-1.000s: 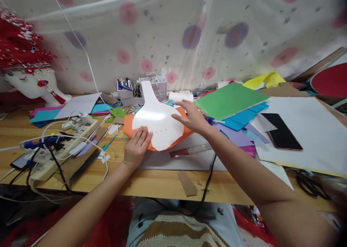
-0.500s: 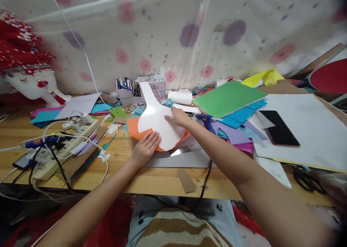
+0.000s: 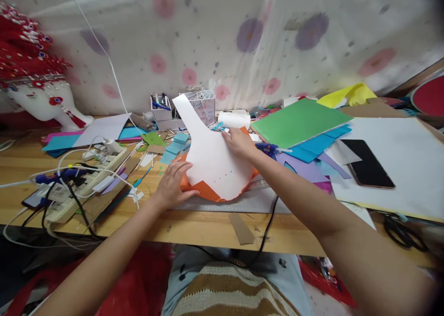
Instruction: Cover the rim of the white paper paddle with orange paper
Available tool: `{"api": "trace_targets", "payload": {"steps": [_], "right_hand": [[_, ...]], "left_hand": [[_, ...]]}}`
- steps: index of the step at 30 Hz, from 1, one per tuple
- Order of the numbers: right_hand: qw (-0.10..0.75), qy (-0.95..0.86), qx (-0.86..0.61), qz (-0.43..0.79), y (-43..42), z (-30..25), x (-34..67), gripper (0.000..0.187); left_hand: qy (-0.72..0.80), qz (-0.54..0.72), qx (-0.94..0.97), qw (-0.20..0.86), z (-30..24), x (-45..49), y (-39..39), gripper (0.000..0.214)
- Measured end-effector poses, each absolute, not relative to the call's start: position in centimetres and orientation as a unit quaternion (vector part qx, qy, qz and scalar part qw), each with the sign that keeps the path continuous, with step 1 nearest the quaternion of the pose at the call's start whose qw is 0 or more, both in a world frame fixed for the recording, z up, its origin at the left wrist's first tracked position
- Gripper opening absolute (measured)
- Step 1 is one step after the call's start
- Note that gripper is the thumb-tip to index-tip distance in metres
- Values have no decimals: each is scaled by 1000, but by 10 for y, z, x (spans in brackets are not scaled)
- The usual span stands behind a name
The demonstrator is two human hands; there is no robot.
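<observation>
1. While the left hand point(image 3: 174, 182) rests at the nine o'clock side of the white card point(image 3: 222, 161), its bent fingers stand parted from its thumb, against the orange paper point(image 3: 208, 191) beneath; the card's long neck points to eleven.
2. At the card's one o'clock edge lies the right hand point(image 3: 240, 144); whether its fingers grip or merely press, I cannot tell.
3. Around the card on the littered wooden table point(image 3: 204, 232), a mannequin head point(image 3: 48, 105) in a red beaded headdress stands at ten o'clock, a power strip point(image 3: 86, 179) at nine, a pen box point(image 3: 161, 114) towards eleven, a green sheet point(image 3: 301, 121) at two and a black phone point(image 3: 371, 163) at three.
4. Beyond, at twelve, hangs a flower-patterned curtain point(image 3: 208, 29).
5. Half a second ago the left fingers lay flat over the orange fold; now they have moved off it, baring the fold at seven o'clock, and the neck leans further left.
</observation>
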State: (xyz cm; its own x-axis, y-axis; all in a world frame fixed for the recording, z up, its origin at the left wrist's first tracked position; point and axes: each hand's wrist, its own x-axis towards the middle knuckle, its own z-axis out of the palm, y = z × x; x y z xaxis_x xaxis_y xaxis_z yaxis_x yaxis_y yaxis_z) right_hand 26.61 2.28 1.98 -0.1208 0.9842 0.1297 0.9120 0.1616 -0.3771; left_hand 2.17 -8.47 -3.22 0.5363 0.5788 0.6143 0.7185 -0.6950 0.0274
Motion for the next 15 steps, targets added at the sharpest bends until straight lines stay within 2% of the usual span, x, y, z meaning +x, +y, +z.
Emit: {"api": "trace_targets", "payload": {"steps": [5,8,12,15], "right_hand": [[190,-769,-605,78,20,28,263,45],[199,-776,-595,61,25,29,264,46],[187,-801,-565,65,35,28,258,48],[160,-829,-531,75,43,24,244,47]], "left_hand": [[-324,-267,-903,88,-26,23,-91,58],[-289,-263,-912,123,-28,18,-92,52],[-254,-265,-911,190,-38,6,-92,30],[-226,-252,-921,195,-44,4,-93,28]]}}
